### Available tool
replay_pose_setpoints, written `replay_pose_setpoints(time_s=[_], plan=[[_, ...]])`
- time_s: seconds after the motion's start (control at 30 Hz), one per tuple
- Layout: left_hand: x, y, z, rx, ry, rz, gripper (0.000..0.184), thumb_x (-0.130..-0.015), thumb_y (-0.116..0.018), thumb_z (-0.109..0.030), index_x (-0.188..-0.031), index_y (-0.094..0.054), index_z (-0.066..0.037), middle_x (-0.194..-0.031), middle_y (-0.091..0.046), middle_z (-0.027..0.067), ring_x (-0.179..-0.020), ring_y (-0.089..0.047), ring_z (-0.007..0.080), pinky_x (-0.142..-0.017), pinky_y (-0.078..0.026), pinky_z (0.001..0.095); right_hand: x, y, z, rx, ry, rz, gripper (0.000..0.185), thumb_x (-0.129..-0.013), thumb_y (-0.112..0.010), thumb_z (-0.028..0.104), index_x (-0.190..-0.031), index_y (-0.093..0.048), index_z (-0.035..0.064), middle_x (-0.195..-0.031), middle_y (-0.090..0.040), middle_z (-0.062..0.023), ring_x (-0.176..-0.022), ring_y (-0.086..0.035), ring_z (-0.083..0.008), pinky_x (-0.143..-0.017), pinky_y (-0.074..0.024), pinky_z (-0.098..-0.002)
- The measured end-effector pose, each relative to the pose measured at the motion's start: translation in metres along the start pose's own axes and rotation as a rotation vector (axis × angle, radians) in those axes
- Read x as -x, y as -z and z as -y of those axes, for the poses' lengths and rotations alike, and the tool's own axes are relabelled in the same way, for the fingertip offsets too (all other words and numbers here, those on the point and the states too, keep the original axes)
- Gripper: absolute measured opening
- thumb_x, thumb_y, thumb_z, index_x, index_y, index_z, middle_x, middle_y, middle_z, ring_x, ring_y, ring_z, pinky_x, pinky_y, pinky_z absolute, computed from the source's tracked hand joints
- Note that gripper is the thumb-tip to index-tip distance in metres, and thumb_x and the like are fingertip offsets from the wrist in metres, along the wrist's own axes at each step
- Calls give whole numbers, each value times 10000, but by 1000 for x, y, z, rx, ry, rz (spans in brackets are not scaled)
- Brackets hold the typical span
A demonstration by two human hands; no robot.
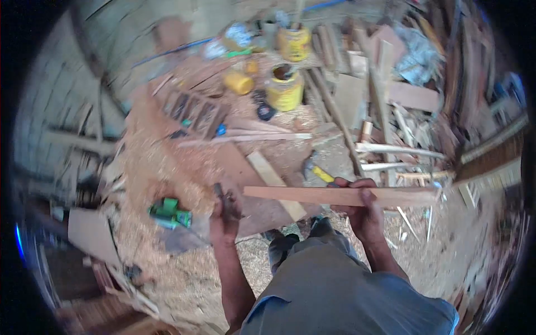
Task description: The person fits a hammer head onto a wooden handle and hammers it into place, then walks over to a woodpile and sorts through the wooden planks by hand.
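My right hand (368,215) is closed around a long, flat strip of wood (301,195), thumb on its upper face. The strip lies nearly level across the view and narrows a little towards its left end. My left hand (224,220) is closed on a small dark tool (219,192), blurred, whose kind I cannot make out. It sits just left of the strip, apart from it. Beyond my right hand lies a hammer (319,170) with a yellow and black handle. A pale wooden slat (273,181) rests on a brown board below the strip.
A green power tool (169,213) stands left among wood shavings. Further back are a wooden compartment tray (195,114), a yellow tub (285,89), a second yellow tub (294,44) and a yellow container (238,82). Stacked planks and offcuts (413,96) crowd the right side.
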State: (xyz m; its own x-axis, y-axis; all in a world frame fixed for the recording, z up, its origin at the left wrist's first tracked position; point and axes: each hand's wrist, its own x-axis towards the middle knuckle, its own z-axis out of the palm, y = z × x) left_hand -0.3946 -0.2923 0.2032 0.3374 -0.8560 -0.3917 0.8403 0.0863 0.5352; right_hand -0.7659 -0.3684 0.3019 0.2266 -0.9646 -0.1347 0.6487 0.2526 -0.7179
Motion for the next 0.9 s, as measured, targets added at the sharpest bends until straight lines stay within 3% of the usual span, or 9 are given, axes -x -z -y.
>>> replay_pose_setpoints(time_s=[0.1, 0.23, 0.33, 0.53, 0.63, 0.73, 0.77, 0.87, 0.9], plan=[[22, -27, 3, 51, -55, 47, 453, -1060, -581, -255, -1454, -508, -44, -1351, -645, 133, -1198, -639, 277, -1017, -541, 441, 4, -12, 5, 66, 36, 102, 395, -1029, -558, 412, -1218, -527, 66, -1335, -609, -280, -1225, -638, -450, -910, -640, -497], [40, -51, 0, 181, -73, 29, 409, -1088, -527, -250, -1410, -516, 3, -1318, -647, 196, -1221, -642, 305, -1062, -539, 465, 8, -10, 11, 14, 32, 172, 412, -1025, -566, 367, -1231, -504, 15, -1329, -581, -324, -1243, -614, -472, -953, -602, -551], [52, -71, 1, 130, -124, -21, 404, -1083, -547, -266, -1392, -544, -6, -1301, -673, 166, -1157, -676, 285, -1015, -564, 444, 7, -3, 12, -3, 44, 184, 407, -1021, -577, 370, -1223, -515, 23, -1330, -583, -318, -1239, -616, -473, -955, -603, -553], [65, -92, 7, 24, -111, 10, 445, -1090, -527, -304, -1404, -520, 12, -1319, -650, 210, -1225, -649, 348, -1036, -567, 478, 4, 11, 14, 0, 77, 202, 389, -1037, -556, 374, -1224, -514, 35, -1346, -589, -291, -1227, -628, -473, -880, -664, -500], [66, -97, 8, 33, -77, 67, 470, -1087, -524, -336, -1403, -521, 12, -1295, -658, 210, -1182, -663, 333, -988, -593, 462, 1, 9, 25, -62, 178, 61, 387, -1043, -552, 370, -1250, -516, 44, -1347, -592, -277, -1240, -625, -457, -901, -658, -499], [62, -80, 5, 210, 25, 256, 486, -1085, -522, -359, -1405, -520, 7, -1259, -667, 205, -1107, -674, 292, -918, -621, 427, 0, 8, 45, -12, 229, 9, 436, -1024, -562, 462, -1227, -530, 78, -1348, -598, -256, -1240, -625, -445, -894, -636, -498], [62, -82, 4, 238, 26, 251, 429, -1077, -548, -339, -1341, -578, -2, -1243, -678, 190, -1090, -683, 282, -805, -631, 381, 3, 11, 47, -4, 222, 21, 460, -1017, -556, 489, -1219, -523, 77, -1319, -611, -258, -1193, -647, -458, -844, -639, -491], [65, -97, 3, 119, -76, 206, 424, -1075, -553, -338, -1337, -579, -5, -1228, -684, 176, -1046, -689, 261, -784, -625, 369, 9, 13, 54, 43, 201, 90, 477, -993, -568, 499, -1160, -530, 54, -1240, -632, -279, -1072, -682, -466, -836, -611, -543], [65, -101, 2, 144, -59, 244, 476, -1084, -526, -347, -1396, -533, 12, -1202, -688, 174, -1049, -678, 262, -894, -623, 402, 9, 13, 53, 48, 209, 104, 474, -991, -569, 493, -1155, -530, 51, -1233, -634, -282, -1076, -680, -466, -848, -606, -552]])
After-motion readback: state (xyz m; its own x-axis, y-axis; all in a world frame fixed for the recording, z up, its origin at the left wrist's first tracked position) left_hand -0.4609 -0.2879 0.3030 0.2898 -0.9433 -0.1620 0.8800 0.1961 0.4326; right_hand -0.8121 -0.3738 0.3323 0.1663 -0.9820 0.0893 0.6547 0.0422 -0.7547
